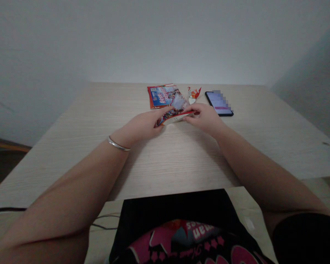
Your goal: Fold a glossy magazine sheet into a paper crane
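Note:
My left hand [147, 124] and my right hand [205, 116] meet over a light wooden table [165, 154] and together grip a glossy printed sheet [173, 110] with red edges, bent or folded between them. The left fingers press on its left side. The right fingers pinch its right end. Just beyond lies a colourful printed leaflet [161, 96] flat on the table. A small folded paper figure in red, orange and white [194, 94] stands behind my right hand.
A dark smartphone [219, 103] with a lit screen lies to the right of my hands. A silver bangle [118, 145] sits on my left wrist. A plain wall rises behind the table; cables run along the near left edge.

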`<state>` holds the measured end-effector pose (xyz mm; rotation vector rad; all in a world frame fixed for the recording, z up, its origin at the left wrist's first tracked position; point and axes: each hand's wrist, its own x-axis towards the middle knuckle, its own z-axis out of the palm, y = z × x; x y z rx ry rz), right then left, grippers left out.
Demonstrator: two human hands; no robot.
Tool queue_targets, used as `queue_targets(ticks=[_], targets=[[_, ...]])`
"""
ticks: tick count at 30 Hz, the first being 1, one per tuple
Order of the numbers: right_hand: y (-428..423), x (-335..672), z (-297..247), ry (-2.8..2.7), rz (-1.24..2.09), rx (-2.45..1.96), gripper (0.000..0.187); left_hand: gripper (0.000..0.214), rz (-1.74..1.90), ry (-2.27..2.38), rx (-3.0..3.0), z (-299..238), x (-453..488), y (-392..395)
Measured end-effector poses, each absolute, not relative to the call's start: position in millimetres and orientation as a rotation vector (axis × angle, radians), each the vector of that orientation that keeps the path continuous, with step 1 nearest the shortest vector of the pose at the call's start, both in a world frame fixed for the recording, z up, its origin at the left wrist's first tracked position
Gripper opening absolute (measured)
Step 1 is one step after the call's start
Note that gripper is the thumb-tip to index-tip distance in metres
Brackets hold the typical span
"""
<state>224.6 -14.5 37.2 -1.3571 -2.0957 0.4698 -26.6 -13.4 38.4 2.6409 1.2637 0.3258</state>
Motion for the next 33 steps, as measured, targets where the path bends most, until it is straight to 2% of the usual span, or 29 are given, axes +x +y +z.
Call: queue_targets(ticks=[6,11,14,17,19,29,33], targets=[[-14.5,242.7,25.3,-2.157,0.467,-1.139,0.005,0.052,-0.073,1.290,2.791,56.5,-20.5,-21.8],[-14.6,251.5,20.8,-2.042,0.694,-1.085,0.007,0.066,-0.188,1.517,2.839,67.6,-16.3,-31.5],[-15.0,250.6,18.3,-1.975,0.800,-1.102,0.008,0.065,-0.043,1.371,2.909,65.0,-12.1,-31.9],[-13.6,248.2,15.1,-1.902,0.868,-1.159,0.008,0.039,0.141,1.171,2.975,55.5,-9.2,-28.8],[-11.0,247.1,11.8,-1.848,0.904,-1.181,0.009,0.032,0.238,1.107,2.953,47.8,-8.9,-26.5],[15.4,249.1,-18.7,-1.779,0.986,-1.226,0.010,0.036,0.513,0.977,2.679,20.8,-5.9,-14.3],[18.1,248.4,-19.6,-1.929,0.779,-1.174,0.006,0.035,0.615,0.881,2.603,3.7,-10.3,-4.5]])
